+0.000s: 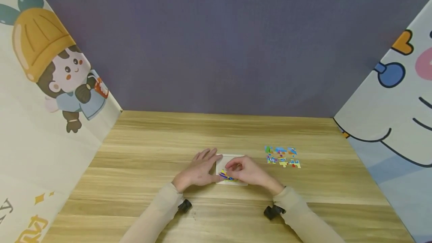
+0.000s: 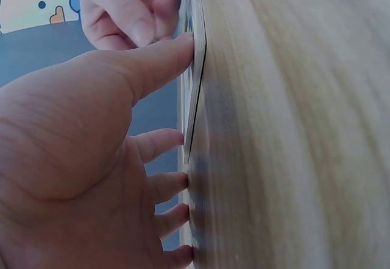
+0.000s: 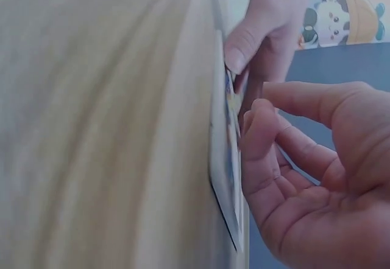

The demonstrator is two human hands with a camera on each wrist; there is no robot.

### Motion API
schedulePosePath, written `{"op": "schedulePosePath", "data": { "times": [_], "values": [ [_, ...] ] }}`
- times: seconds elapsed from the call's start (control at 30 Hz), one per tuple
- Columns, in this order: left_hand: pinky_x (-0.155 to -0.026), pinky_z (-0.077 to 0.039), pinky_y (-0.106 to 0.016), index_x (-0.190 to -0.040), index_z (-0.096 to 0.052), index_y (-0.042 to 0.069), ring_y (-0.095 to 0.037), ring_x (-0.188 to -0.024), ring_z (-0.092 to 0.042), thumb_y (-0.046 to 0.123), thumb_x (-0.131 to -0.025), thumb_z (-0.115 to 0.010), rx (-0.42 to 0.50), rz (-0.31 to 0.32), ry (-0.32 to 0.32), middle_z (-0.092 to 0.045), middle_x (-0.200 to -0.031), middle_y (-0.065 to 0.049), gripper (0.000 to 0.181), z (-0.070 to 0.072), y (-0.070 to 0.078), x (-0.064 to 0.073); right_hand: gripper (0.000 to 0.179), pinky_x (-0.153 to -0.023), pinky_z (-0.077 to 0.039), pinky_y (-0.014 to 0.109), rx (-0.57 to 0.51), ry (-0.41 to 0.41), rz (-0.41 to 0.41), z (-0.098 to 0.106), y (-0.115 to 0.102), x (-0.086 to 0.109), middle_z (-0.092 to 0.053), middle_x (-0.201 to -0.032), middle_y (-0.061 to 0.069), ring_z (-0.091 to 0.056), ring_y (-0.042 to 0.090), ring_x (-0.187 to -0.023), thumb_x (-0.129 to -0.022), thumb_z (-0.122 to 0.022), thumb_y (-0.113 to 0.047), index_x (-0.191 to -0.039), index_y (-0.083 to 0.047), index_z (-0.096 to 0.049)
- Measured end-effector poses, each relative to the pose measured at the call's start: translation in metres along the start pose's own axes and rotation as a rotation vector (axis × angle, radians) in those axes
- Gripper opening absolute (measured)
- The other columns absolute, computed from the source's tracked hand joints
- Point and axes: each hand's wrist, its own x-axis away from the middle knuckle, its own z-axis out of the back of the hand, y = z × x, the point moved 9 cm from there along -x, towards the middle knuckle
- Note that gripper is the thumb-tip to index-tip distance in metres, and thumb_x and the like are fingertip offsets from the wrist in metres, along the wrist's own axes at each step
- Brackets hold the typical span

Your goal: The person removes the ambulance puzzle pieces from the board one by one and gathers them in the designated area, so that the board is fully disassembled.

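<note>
A white puzzle tray (image 1: 232,156) lies flat on the table between my hands, with several colourful jigsaw pieces (image 1: 224,176) along its near left part. My left hand (image 1: 199,170) rests at the tray's left side, fingers spread on the tabletop. Its thumb (image 2: 164,62) presses at the near left edge of the tray. Over the pieces, my right hand (image 1: 248,170) has its thumb and fingertips (image 3: 261,114) brought together, low over the tray. They pinch a puzzle piece, mostly hidden behind the fingers; only a thin dark edge shows in the left wrist view.
To the right of the tray, several loose jigsaw pieces (image 1: 281,156) lie spread in rows on the wooden table (image 1: 162,138). A dark grey partition (image 1: 219,48) stands at the back, with printed panels on either side.
</note>
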Motion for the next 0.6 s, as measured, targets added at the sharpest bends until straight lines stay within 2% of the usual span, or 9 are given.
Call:
{"op": "schedulePosePath", "data": {
  "times": [0.2, 0.33, 0.6],
  "values": [
    [-0.134, -0.009, -0.065, -0.165, -0.039, 0.015, -0.041, -0.166, -0.012, 0.052, -0.099, -0.069, -0.010, -0.005, 0.001, -0.018, -0.179, -0.015, 0.081, 0.0006, 0.0001, 0.0005, 0.026, -0.058, -0.049, 0.017, 0.037, -0.002, 0.003, -0.0106, -0.0028, -0.0045, -0.070, -0.088, 0.001, -0.059, 0.006, -0.068, -0.091, -0.081, -0.014, -0.113, 0.001, -0.075],
    [-0.134, -0.009, -0.064, -0.165, -0.040, 0.015, -0.041, -0.166, -0.012, 0.054, -0.099, -0.069, -0.016, -0.007, 0.003, -0.018, -0.179, -0.016, 0.082, -0.0003, -0.0002, 0.0009, 0.027, -0.057, -0.046, 0.017, 0.066, 0.010, 0.006, -0.0114, -0.0048, -0.0037, -0.066, -0.080, -0.002, -0.055, 0.005, -0.063, -0.090, -0.084, -0.018, -0.108, 0.001, -0.077],
    [-0.134, -0.009, -0.065, -0.165, -0.039, 0.013, -0.042, -0.166, -0.011, 0.052, -0.102, -0.064, -0.012, -0.012, 0.005, -0.018, -0.179, -0.017, 0.078, -0.0009, 0.0000, 0.0008, 0.022, -0.056, -0.045, 0.018, 0.071, -0.001, -0.034, -0.0123, -0.0010, -0.0026, -0.064, -0.077, -0.004, -0.054, 0.008, -0.063, -0.088, -0.085, -0.017, -0.105, -0.004, -0.077]
  ]
}}
